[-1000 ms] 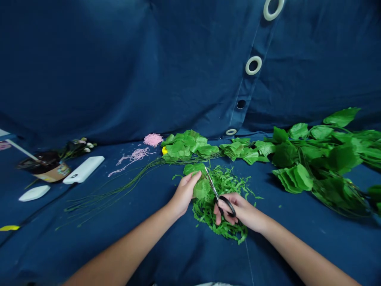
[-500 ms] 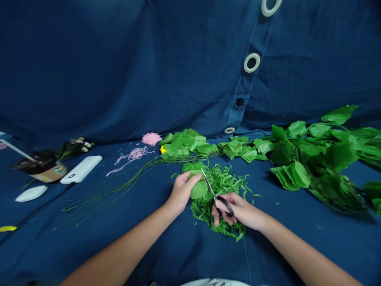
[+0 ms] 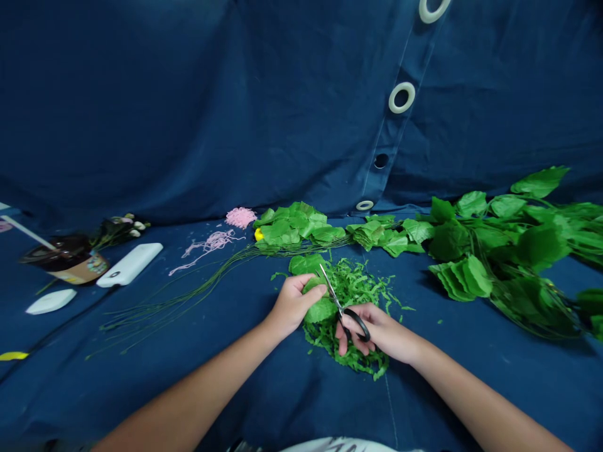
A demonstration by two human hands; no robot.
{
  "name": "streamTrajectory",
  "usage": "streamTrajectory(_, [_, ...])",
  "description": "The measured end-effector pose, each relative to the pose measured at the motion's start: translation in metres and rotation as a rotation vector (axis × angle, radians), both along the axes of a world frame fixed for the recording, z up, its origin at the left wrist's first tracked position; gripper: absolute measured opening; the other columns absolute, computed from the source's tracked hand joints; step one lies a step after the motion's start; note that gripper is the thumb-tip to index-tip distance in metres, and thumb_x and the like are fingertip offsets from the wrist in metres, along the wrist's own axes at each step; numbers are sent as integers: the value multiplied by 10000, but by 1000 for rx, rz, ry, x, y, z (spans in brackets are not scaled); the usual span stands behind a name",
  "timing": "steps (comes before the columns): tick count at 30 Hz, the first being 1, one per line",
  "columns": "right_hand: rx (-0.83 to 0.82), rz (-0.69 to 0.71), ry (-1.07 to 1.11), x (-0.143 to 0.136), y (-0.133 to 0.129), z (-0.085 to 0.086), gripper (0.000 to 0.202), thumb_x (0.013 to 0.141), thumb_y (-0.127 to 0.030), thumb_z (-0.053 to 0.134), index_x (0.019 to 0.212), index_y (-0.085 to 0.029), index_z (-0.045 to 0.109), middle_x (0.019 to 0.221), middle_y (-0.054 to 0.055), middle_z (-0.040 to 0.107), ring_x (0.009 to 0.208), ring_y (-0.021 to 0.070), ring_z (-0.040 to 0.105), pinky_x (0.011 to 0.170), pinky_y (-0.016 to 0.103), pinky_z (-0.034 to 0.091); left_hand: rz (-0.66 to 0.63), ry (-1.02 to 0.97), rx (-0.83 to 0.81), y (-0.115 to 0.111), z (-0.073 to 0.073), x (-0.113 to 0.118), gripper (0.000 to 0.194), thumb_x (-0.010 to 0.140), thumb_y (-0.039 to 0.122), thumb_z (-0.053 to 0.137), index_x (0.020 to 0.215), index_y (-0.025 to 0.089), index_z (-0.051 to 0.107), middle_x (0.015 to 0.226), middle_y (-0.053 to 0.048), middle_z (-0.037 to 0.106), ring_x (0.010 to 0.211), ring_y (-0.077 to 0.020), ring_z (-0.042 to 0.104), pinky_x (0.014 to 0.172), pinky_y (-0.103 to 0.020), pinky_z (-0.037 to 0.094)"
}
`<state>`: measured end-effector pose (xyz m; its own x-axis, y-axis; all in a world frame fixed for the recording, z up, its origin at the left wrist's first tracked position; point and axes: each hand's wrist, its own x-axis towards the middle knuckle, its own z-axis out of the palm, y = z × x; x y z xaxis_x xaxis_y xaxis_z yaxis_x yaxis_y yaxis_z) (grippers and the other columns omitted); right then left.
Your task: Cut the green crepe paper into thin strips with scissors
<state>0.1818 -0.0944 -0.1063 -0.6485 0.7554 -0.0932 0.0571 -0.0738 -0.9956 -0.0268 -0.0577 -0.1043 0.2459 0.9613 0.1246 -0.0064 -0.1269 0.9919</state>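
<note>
Between the thumb and fingers of my left hand is a green artificial leaf. My right hand is closed on black-handled scissors, whose metal blades point up and away beside the leaf. Whether the blades touch the leaf I cannot tell. Beneath both hands lies a loose heap of shredded green strips. Another green leaf rests just beyond my left hand.
Behind the heap are piled green leaves and thin green stems. Pink thread lies further left. Leafy vines spread on the right. A cup with a straw and a white device with a cable stand at left.
My left hand has shifted slightly right and toward me with the leaf, which now sits lower beside the blades. My right hand with the scissors has barely moved.
</note>
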Motion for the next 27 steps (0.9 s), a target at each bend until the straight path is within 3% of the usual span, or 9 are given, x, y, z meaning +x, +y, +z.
streamTrajectory(27, [13, 1, -2, 3, 1, -9, 420, 940, -517, 564, 831, -128, 679, 705, 79, 746, 405, 74, 454, 395, 176, 310, -72, 41, -7, 4, 1, -3, 259, 789, 355, 710, 730, 109, 652, 628, 10, 558, 555, -94, 455, 531, -207, 353])
